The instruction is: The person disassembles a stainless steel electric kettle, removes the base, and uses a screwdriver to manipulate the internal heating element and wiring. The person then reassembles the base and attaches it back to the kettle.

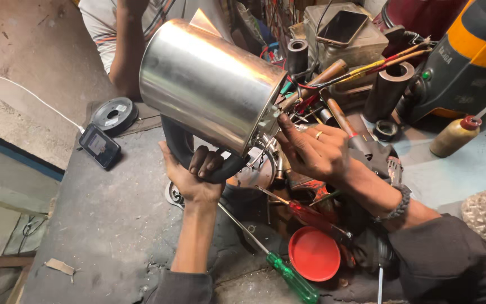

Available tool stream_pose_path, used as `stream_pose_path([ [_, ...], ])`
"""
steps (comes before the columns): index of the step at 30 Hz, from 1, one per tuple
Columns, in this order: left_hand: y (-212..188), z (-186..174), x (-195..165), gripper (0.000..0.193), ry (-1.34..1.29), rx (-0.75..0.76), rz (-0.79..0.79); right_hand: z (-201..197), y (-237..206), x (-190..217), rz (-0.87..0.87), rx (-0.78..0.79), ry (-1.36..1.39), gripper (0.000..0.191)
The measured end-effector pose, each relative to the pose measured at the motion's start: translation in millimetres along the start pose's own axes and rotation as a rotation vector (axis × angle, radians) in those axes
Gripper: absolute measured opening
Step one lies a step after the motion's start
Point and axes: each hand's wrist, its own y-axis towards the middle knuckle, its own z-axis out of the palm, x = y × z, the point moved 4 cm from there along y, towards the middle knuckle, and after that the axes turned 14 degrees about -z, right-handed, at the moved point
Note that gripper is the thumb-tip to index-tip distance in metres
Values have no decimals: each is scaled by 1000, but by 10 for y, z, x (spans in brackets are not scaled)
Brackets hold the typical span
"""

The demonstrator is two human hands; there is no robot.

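A shiny steel electric kettle (209, 84) is tilted on its side above the workbench, its open base facing right. My left hand (193, 174) is wrapped around its black handle (182, 147) from below. My right hand (312, 151), with a ring and a bead bracelet, reaches to the kettle's base rim, fingertips pinched at the wiring there. Whether it holds a small part I cannot tell.
Screwdrivers lie below: a green-handled one (293, 278) and a red-handled one (310, 215), beside a red lid (314, 253). A meter (100, 146) and tape roll (113, 114) sit left. Tools, black cylinders, a phone (342, 27), a bottle (454, 137) and an orange machine (468, 56) crowd the right. Another person (120, 39) sits behind.
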Motion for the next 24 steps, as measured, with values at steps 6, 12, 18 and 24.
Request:
stream_pose_path([
  [6, -17, -10, 6, 61, 3, -76, -1, 4, -5, -19, 21, 28, -4, 49],
  [12, -41, 11, -33, 67, 51, -49, 72, 30, -43, -21, 46, 46, -16, 47],
  [18, -31, 38, -38, 66, -9, 9, 34, 45, -81, -28, 76, 53, -12, 44],
  [24, -30, 20, -33, 61, -13, -125, 17, 36, -65, -24, 46, 49, -28, 43],
])
